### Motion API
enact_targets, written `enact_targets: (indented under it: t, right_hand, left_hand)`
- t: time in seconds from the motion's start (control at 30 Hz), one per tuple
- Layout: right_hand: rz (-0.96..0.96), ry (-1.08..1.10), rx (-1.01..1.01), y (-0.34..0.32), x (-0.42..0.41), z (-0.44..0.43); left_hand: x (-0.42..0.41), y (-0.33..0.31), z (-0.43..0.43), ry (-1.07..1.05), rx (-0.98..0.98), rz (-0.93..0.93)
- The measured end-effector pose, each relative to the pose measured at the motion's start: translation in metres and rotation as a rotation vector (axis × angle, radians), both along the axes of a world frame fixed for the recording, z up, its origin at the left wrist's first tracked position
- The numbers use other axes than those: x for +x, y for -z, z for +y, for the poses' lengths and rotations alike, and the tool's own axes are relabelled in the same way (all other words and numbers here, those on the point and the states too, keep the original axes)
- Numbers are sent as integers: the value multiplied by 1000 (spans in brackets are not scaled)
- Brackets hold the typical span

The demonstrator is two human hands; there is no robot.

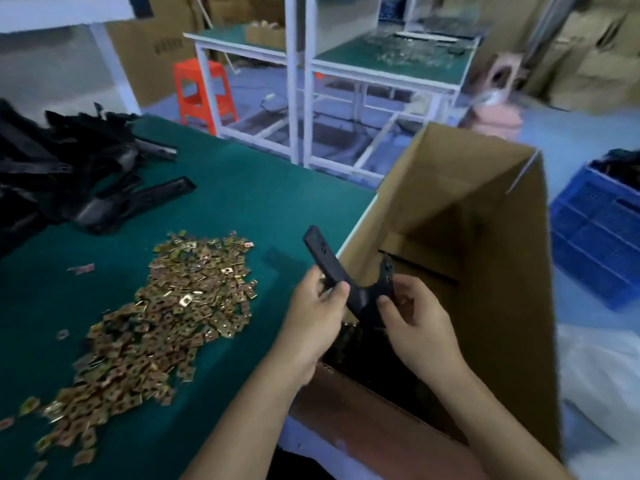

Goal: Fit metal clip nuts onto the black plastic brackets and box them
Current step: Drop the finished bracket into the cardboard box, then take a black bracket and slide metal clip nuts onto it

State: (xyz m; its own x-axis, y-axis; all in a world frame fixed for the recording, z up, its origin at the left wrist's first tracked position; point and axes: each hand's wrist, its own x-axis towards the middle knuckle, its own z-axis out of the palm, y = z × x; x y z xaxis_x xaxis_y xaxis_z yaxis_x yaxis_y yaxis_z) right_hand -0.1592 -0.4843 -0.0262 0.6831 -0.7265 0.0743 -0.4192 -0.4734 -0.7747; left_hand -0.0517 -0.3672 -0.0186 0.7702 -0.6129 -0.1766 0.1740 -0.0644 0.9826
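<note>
1. Green matting covers the workbench (242, 188). Its white right edge runs against the box, and a bare strip of mat lies between the nut heap and that edge.
2. Cardboard box (485, 209) stands open just beside the bench's right edge, with its far flap raised and dark parts lying inside.
3. Pile of black plastic brackets (62, 174) fills the bench's far-left corner, with one arm jutting toward the middle.
4. Heap of brass-coloured clip nuts (166, 313) spreads diagonally down the mat, with a few strays lying apart from it.
5. Left hand (311, 317) pinches the held bracket's long arm between thumb and curled fingers. Right hand (419, 323) grips the shorter arm with its thumb pressed on the front.
6. Held bracket (332, 268) is tilted over the box's left rim, where bench and box meet. Any nut on it is too blurred to tell.
</note>
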Motion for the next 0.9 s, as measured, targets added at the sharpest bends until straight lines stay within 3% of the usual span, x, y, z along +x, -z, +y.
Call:
enact_targets:
  t: [0.2,0.4,0.5,0.63,0.77,0.9]
  right_hand:
    - [482,-80,81,2,-31,-37]
    - [618,-155,-46,-15,-14,-23]
    - [505,-216,-116,-28,8,6]
    - [192,-416,-178,-49,54,70]
    - [-6,-657,-160,-63,111,141]
    - [-80,-928,-143,-48,171,223]
  left_hand:
    - [0,9,-15,184,240,-83]
    - [-2,8,4,133,267,-46]
    - [4,-3,27,62,216,-146]
    - [20,-21,68,-111,145,-287]
    - [45,-44,134,-412,146,-444]
    - [65,-56,235,-740,294,-561]
